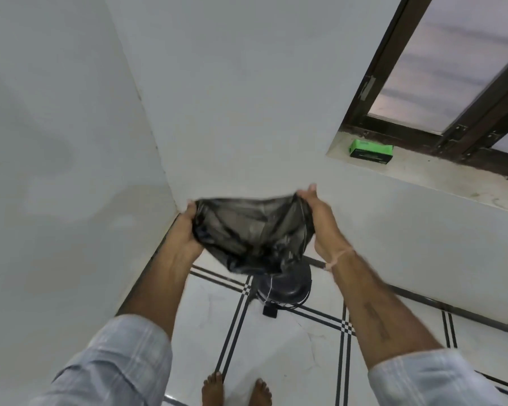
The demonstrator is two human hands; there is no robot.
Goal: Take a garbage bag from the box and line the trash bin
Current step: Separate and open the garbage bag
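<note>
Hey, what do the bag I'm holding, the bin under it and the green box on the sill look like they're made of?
Garbage bag: thin, dark, glossy plastic film; it crinkles and lets light through. Trash bin: probably hard dark plastic with a smooth sheen, though mostly hidden by the bag. Green box: likely printed cardboard, with flat faces and crisp edges.

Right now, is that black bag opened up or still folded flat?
Opened up: the left hand and right hand stretch the garbage bag mouth wide above the trash bin.
</note>
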